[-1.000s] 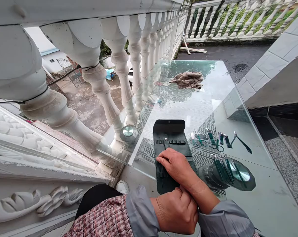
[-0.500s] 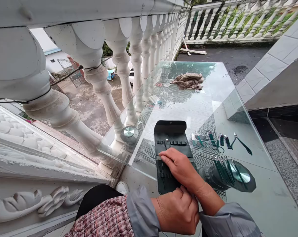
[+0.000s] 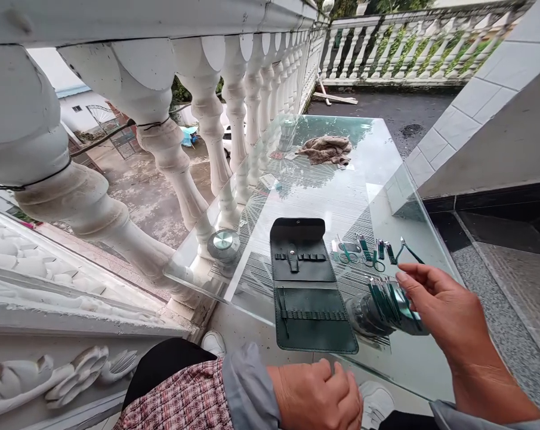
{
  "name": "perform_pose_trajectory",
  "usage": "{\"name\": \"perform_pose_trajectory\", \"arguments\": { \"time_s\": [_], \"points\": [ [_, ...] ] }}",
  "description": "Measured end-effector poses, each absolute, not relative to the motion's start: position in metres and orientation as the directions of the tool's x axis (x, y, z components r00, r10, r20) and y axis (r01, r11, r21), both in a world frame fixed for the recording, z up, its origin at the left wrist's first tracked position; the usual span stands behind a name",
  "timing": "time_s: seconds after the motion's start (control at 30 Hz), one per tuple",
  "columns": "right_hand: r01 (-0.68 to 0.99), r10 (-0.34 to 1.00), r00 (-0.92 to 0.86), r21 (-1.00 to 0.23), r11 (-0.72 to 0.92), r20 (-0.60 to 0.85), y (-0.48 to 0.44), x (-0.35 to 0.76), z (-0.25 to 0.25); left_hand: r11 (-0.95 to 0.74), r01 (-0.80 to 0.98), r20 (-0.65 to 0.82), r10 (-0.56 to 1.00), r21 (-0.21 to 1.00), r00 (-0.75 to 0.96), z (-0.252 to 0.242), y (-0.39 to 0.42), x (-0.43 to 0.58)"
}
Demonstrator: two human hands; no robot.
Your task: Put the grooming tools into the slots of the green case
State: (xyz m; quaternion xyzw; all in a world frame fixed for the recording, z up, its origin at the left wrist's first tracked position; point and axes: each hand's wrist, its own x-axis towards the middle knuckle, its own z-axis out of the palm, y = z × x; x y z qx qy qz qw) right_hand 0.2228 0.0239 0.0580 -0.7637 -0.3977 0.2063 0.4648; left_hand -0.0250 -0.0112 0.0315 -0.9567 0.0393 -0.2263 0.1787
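In the head view, the dark green, rectangular, leather-like case [image 3: 312,300] lies unfolded on the clear glass tabletop [image 3: 336,191], one thin dark tool [image 3: 286,307] in its loops. The right hand [image 3: 444,304], thumb and fingers loosely parted, is beside the slim green-handled metal tools [image 3: 381,301]. The left hand [image 3: 318,394] curls below the case; whether it grips anything, I cannot tell.

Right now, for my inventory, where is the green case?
In the head view, the green case lies open at the near edge of the glass table, left of the green-handled tools and just beyond the left hand.
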Motion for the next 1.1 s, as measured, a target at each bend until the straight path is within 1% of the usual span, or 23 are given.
{"name": "perform_pose_trajectory", "arguments": {
  "time_s": [0.1,0.17,0.2,0.27,0.3,0.37,0.4,0.47,0.57,0.67,0.8,0.9,1.0,1.1],
  "points": [
    [0.527,0.752,0.658,-0.739,-0.42,0.041,0.017,0.242,0.054,-0.936,-0.016,0.423,-0.174,-0.352,0.889,0.028,-0.014,-0.023],
    [0.555,0.757,0.652,-0.698,-0.452,0.029,0.013,0.245,0.053,-0.931,-0.02,0.422,-0.184,-0.364,0.888,0.029,-0.013,-0.022],
    [0.573,0.777,0.629,-0.694,-0.435,0.032,0.011,0.243,0.052,-0.928,-0.019,0.422,-0.187,-0.372,0.887,0.031,-0.012,-0.022],
    [0.626,0.843,0.531,-0.712,-0.318,0.09,0.01,0.231,0.05,-0.921,-0.003,0.413,-0.177,-0.389,0.893,0.035,-0.009,-0.021],
    [0.662,0.885,0.44,-0.722,-0.202,0.156,0.011,0.221,0.049,-0.918,0.017,0.404,-0.157,-0.396,0.901,0.037,-0.008,-0.021],
    [0.705,0.917,0.238,-0.706,0.063,0.32,0.015,0.198,0.049,-0.914,0.071,0.379,-0.095,-0.399,0.92,0.039,-0.005,-0.019],
    [0.696,0.916,0.149,-0.698,0.17,0.372,0.017,0.185,0.049,-0.914,0.094,0.368,-0.063,-0.394,0.928,0.039,-0.004,-0.018],
    [0.647,0.912,-0.011,-0.693,0.319,0.409,0.024,0.16,0.049,-0.922,0.119,0.35,-0.018,-0.367,0.937,0.037,-0.002,-0.017],
    [0.58,0.913,-0.194,-0.709,0.401,0.358,0.034,0.129,0.046,-0.948,0.103,0.306,0.007,-0.3,0.952,0.031,0.0,-0.014],
    [0.613,0.917,-0.297,-0.683,0.397,0.267,0.041,0.112,0.039,-0.967,0.083,0.284,0.012,-0.239,0.959,0.027,0.0,-0.013],
    [0.729,0.936,-0.319,-0.592,0.343,0.15,0.044,0.103,0.034,-0.977,0.078,0.287,0.019,-0.197,0.958,0.026,0.0,-0.014],
    [0.774,0.94,-0.328,-0.545,0.323,0.092,0.044,0.1,0.036,-0.981,0.065,0.273,0.012,-0.185,0.962,0.027,0.001,-0.016],
    [0.79,0.942,-0.327,-0.525,0.316,0.075,0.043,0.099,0.039,-0.984,0.064,0.269,0.017,-0.165,0.963,0.028,0.003,-0.017],
    [0.79,0.94,-0.33,-0.519,0.327,0.09,0.042,0.099,0.039,-0.987,0.067,0.284,0.023,-0.145,0.958,0.028,0.003,-0.017]
  ]
}}
